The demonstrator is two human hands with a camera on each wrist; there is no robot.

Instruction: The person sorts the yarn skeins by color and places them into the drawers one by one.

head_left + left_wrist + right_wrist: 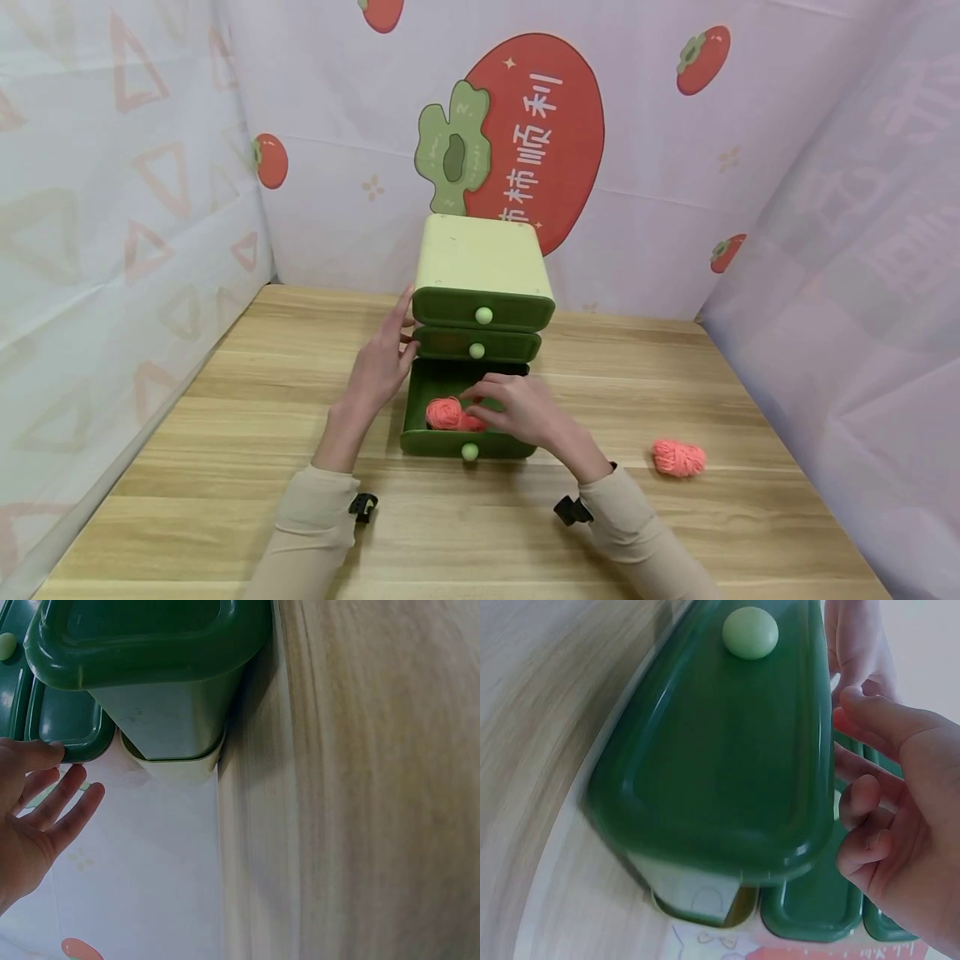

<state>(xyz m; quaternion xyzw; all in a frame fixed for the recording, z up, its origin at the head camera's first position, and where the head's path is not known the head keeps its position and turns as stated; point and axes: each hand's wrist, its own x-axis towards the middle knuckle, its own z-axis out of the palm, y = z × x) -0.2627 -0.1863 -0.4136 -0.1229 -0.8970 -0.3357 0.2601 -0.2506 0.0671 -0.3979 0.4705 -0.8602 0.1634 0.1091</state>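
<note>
A cream cabinet (483,254) with green drawers stands on the table, its bottom drawer (420,392) pulled out. Inside that drawer, a coral ball of yarn (444,413) lies at the left, with more coral yarn (471,422) beside it. My right hand (517,407) reaches over the drawer's right side, thumb and fingers curled about the yarn there; in the right wrist view the drawer front (727,765) hides most of it. My left hand (378,367) rests along the cabinet's left side, fingers fairly straight, a fingertip at the edge of the middle drawer (71,720).
Another coral skein of yarn (678,458) lies on the wooden table (600,533) to the right. The top drawer (450,308) and middle drawer have round pale knobs. Printed cloth (337,233) stands behind and at both sides.
</note>
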